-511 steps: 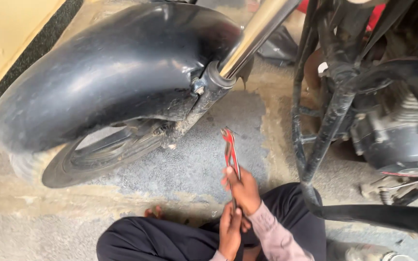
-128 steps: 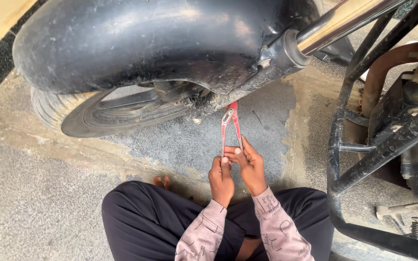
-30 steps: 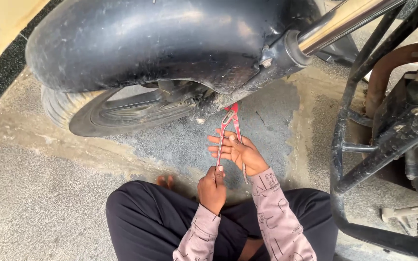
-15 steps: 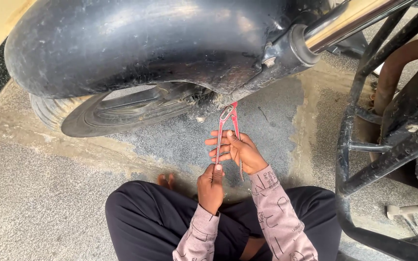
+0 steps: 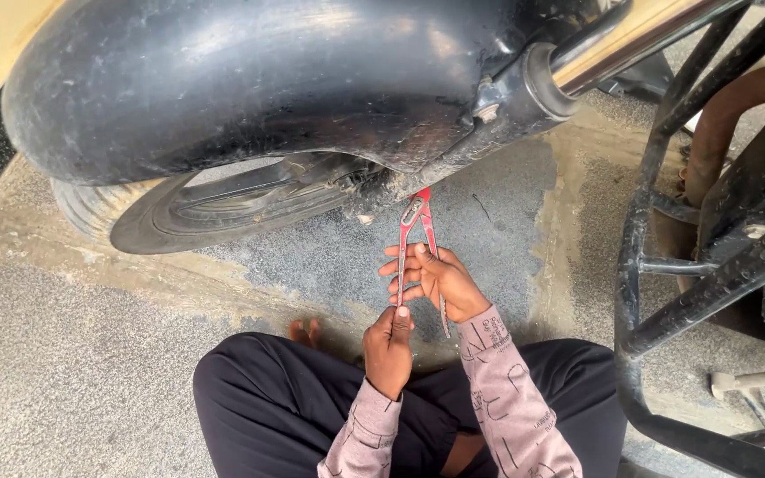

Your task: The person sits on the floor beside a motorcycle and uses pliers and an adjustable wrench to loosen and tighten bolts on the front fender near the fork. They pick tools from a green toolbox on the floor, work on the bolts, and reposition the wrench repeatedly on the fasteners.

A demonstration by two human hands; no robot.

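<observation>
Nearest the camera, black trousers [image 5: 276, 407] cover folded legs, with bare toes [image 5: 305, 332] showing just beyond the left knee on the concrete floor [image 5: 73, 354]. Two pink patterned sleeves [image 5: 515, 412] rise from the lap toward the hands.

Left hand [image 5: 389, 345] — closed around the lower end of one red handle, thumb on top. Right hand [image 5: 431, 281] — a little farther out, fingers wrapped across both handles at mid-length. The two hands sit close together, one behind the other, both clamped on the same tool.

Tool: red-handled slip-joint pliers [image 5: 418, 232], held roughly upright in view, handles spread slightly, one handle tip poking out below the right wrist. Its head points away from the person and reaches up to the underside of the fork leg; whether the jaws grip anything there cannot be told, as the tip is in shadow.

Beyond the pliers: lower fork leg [image 5: 480, 111], black, running diagonally into a chrome fork tube [image 5: 630, 35] at upper right. Black front mudguard [image 5: 250, 80] fills the upper frame; front tyre [image 5: 99, 208] and dark wheel rim [image 5: 241, 199] lie beneath it at left.

Right side — black frame tubes [image 5: 657, 265], a rusty exhaust pipe [image 5: 737, 97], and engine parts. Small metal tools [image 5: 754, 381] rest on the floor at lower right.
</observation>
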